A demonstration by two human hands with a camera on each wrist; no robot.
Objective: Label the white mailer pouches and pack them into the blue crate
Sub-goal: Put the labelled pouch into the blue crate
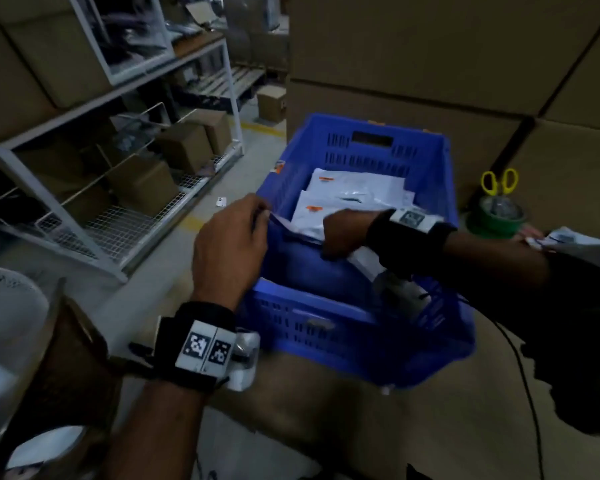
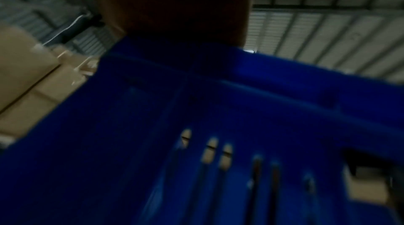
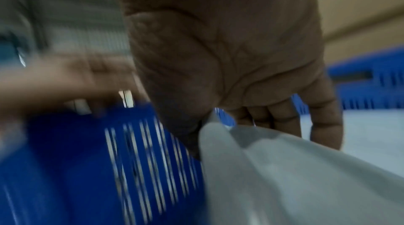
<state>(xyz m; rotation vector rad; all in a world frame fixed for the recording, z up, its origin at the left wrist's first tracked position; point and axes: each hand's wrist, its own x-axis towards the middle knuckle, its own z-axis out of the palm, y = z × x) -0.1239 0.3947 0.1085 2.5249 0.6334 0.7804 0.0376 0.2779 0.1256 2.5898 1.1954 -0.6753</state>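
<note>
Head view: taken from above, angled forward and down, whole blue crate (image 1: 357, 306) framed at middle distance, shelving at far left, cartons at far right. Left wrist view: set very close against crate's outer wall (image 2: 218, 125), tilted upward, ceiling seen beyond; heavily blurred. Right wrist view: set close behind right hand (image 3: 229, 55), faced along fingers into crate. Crate shared by all three views; left hand (image 1: 229, 244) shared by head and right wrist views.

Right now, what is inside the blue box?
White mailer pouches lie stacked in the blue crate. The right hand holds another pouch over them. What is underneath stays hidden.
</note>
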